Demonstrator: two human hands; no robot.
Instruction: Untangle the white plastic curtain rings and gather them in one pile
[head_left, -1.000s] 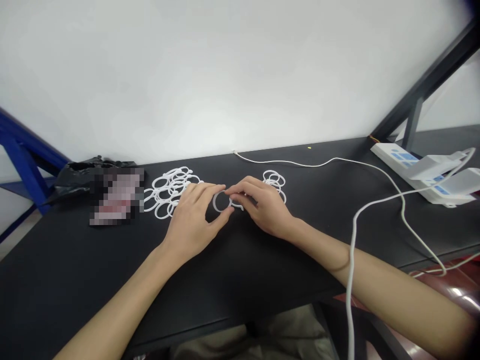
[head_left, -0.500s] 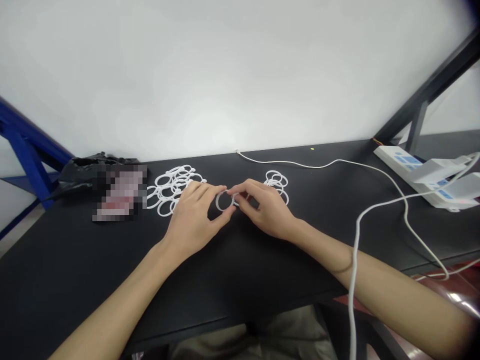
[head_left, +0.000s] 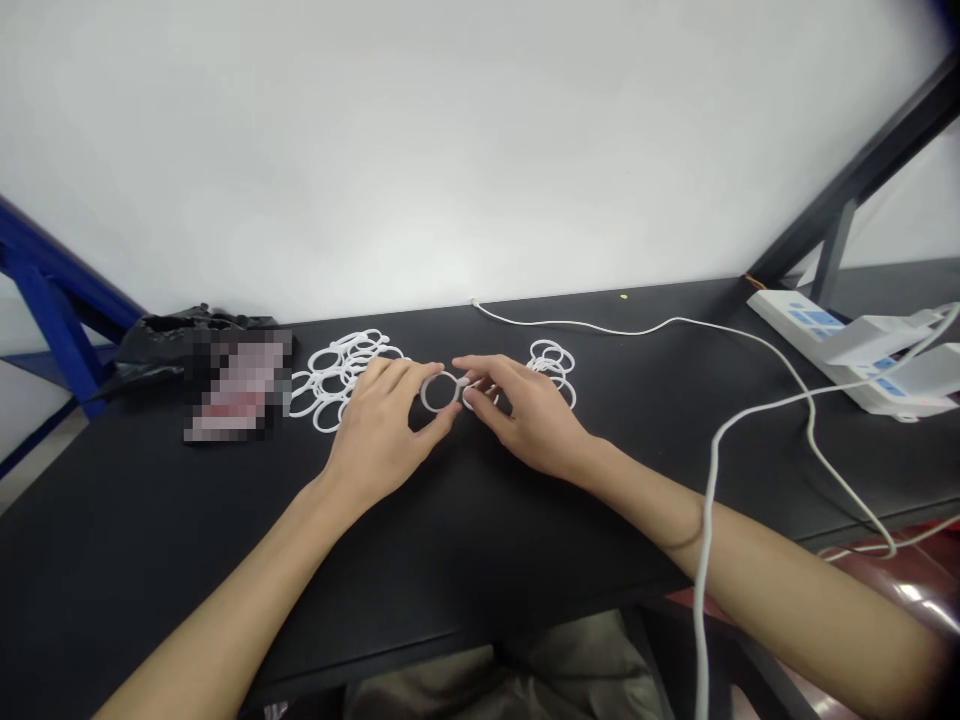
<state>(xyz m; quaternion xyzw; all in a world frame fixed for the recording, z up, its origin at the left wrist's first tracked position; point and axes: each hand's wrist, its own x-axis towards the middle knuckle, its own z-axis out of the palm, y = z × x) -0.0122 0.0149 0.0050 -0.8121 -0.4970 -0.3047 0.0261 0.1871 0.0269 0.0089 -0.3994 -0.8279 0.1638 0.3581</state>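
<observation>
Low over the black table, a pair of white plastic rings (head_left: 424, 396) joined by a small connecting piece is held between my two hands. My left hand (head_left: 375, 425) grips the left ring at its rim between thumb and fingers. With thumb and bent fingers, my right hand (head_left: 534, 415) pinches the right end near the joint, partly covering the second ring. Behind and left of my left hand lies a heap of similar white rings (head_left: 330, 384), partly hidden by that hand. A smaller group of white rings (head_left: 553, 350) sits just beyond my right hand.
A black plastic bag (head_left: 157, 340) and a blurred-out packet (head_left: 244, 385) lie at the left. A white power strip (head_left: 825, 325) with plugged adapters is at the right. A white cable (head_left: 709, 520) hangs across in front of my right forearm. Behind the table (head_left: 465, 560) stands a white wall.
My left hand and the left ring have shifted slightly left and up. The joint between the rings shows more plainly. My right hand's index finger has straightened a little.
</observation>
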